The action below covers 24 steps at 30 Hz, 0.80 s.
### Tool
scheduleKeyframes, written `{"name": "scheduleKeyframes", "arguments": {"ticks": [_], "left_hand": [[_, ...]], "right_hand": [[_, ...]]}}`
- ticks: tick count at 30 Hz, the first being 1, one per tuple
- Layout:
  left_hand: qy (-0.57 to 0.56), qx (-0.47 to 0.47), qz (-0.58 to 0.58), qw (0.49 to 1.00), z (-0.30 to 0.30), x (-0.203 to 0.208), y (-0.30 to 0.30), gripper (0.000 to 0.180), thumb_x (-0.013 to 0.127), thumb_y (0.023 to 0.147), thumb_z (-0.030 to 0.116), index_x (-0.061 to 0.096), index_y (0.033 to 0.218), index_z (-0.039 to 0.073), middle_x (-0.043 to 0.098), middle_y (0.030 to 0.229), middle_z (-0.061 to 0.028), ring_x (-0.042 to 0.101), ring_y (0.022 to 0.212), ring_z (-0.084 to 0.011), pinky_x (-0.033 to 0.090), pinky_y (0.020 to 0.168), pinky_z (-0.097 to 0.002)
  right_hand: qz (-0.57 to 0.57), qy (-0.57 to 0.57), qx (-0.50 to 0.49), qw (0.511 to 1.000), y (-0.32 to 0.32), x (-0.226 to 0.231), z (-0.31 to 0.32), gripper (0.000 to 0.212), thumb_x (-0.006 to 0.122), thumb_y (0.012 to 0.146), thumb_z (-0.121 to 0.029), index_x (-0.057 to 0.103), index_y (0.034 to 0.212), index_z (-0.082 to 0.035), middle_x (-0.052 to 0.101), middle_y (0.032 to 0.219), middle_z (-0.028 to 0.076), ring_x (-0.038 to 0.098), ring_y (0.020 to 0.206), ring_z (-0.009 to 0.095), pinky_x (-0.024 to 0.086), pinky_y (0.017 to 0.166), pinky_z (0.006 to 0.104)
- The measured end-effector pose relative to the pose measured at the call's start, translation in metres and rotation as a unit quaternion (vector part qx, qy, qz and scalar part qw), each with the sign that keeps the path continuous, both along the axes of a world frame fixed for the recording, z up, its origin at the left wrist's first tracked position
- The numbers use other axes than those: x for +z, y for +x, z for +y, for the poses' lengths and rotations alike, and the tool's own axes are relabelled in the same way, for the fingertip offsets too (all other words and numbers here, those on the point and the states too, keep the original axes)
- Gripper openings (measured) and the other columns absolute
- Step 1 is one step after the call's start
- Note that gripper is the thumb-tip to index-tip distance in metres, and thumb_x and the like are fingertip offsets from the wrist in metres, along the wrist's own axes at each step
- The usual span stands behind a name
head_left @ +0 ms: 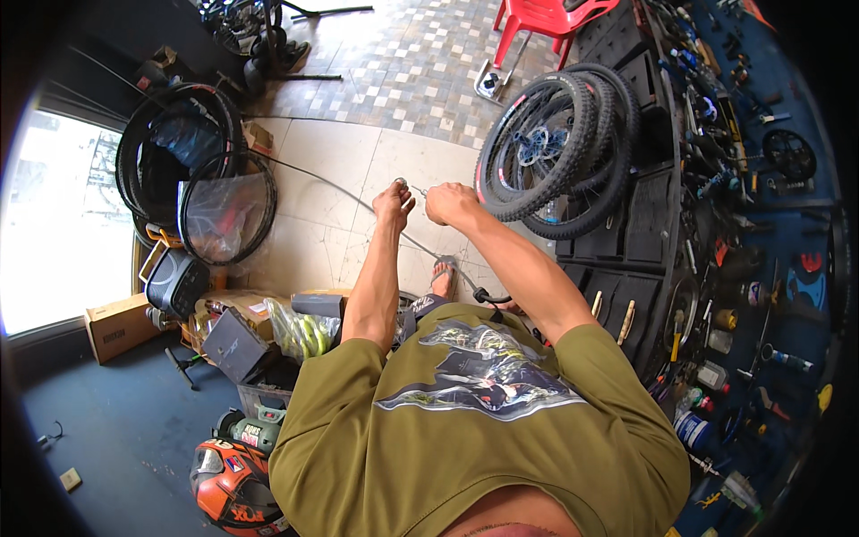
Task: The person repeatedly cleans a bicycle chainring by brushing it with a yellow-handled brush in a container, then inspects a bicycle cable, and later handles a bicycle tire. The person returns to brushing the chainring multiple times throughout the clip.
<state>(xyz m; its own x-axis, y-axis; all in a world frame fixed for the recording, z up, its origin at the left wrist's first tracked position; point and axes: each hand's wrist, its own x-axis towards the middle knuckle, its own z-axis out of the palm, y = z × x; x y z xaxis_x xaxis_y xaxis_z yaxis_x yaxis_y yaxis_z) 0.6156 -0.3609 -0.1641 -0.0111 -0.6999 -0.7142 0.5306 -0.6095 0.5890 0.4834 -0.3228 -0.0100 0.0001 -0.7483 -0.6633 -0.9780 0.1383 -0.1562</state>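
Out in front of me, both hands are close together over the pale tiles. My left hand (394, 204) is closed, with a small shiny metal part (401, 182) at its fingertips; its exact kind is too small to tell. Just to its right, my right hand (450, 204) is closed around something slim, whose thin metallic end (420, 191) points toward the left hand. My right fingers hide the rest. A grey hose or cable (333, 184) passes below the hands and runs down to a dark fitting (483, 294) near my foot.
Bicycle wheels with knobbly tyres (548, 143) lean against dark drawers at right, beside a wall of tools (743, 179). More tyres (179, 152) stand at left. A red plastic chair (546, 22) is ahead. Boxes (237, 345) and an orange helmet (228, 488) lie at lower left.
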Motion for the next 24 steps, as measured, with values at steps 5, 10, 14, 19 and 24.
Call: {"name": "scheduleKeyframes", "arguments": {"ticks": [5, 10, 14, 19, 24], "left_hand": [[-0.002, -0.018, 0.019, 1.000, 0.000, -0.001, -0.008, 0.008, 0.068, 0.090, 0.013, 0.064, 0.088, 0.006, 0.059, 0.072, -0.0010, 0.058, 0.064, -0.0132, 0.052, 0.064, -0.0342], [-0.009, -0.023, 0.011, 1.000, 0.001, 0.000, -0.015, 0.009, 0.070, 0.088, 0.012, 0.064, 0.087, 0.005, 0.059, 0.073, -0.0018, 0.058, 0.063, -0.0132, 0.052, 0.061, -0.0328], [-0.019, -0.027, 0.014, 0.999, 0.000, -0.002, -0.015, 0.010, 0.071, 0.087, 0.011, 0.064, 0.087, 0.004, 0.060, 0.073, -0.0023, 0.058, 0.063, -0.0132, 0.052, 0.060, -0.0321], [-0.023, -0.026, 0.022, 0.999, -0.001, -0.003, -0.015, 0.009, 0.071, 0.086, 0.010, 0.064, 0.086, 0.004, 0.059, 0.072, -0.0028, 0.057, 0.061, -0.0131, 0.052, 0.059, -0.0316], [-0.019, -0.017, 0.022, 0.999, -0.001, -0.001, -0.017, 0.009, 0.071, 0.086, 0.007, 0.063, 0.084, 0.002, 0.059, 0.071, -0.0029, 0.055, 0.058, -0.0126, 0.052, 0.055, -0.0300]], "right_hand": [[-0.004, -0.007, -0.011, 1.000, -0.005, 0.008, 0.000, 0.032, 0.055, 0.086, -0.012, 0.072, 0.111, -0.003, 0.068, 0.119, 0.021, 0.067, 0.111, 0.035, 0.055, 0.091, 0.0445], [0.018, 0.019, -0.005, 1.000, -0.006, 0.020, -0.003, 0.033, 0.056, 0.085, -0.010, 0.072, 0.113, -0.003, 0.068, 0.122, 0.021, 0.066, 0.114, 0.034, 0.054, 0.092, 0.0443], [0.013, 0.010, -0.018, 1.000, -0.009, 0.014, -0.004, 0.034, 0.056, 0.084, -0.008, 0.072, 0.114, -0.003, 0.068, 0.122, 0.020, 0.066, 0.115, 0.034, 0.054, 0.093, 0.0443], [0.017, 0.014, -0.016, 1.000, -0.009, 0.012, -0.006, 0.034, 0.056, 0.085, -0.008, 0.072, 0.114, -0.003, 0.067, 0.123, 0.020, 0.065, 0.116, 0.034, 0.054, 0.093, 0.0440], [0.022, 0.016, -0.013, 1.000, -0.008, 0.011, -0.007, 0.034, 0.055, 0.085, -0.009, 0.072, 0.114, -0.004, 0.068, 0.123, 0.019, 0.065, 0.116, 0.033, 0.054, 0.094, 0.0434]]}}
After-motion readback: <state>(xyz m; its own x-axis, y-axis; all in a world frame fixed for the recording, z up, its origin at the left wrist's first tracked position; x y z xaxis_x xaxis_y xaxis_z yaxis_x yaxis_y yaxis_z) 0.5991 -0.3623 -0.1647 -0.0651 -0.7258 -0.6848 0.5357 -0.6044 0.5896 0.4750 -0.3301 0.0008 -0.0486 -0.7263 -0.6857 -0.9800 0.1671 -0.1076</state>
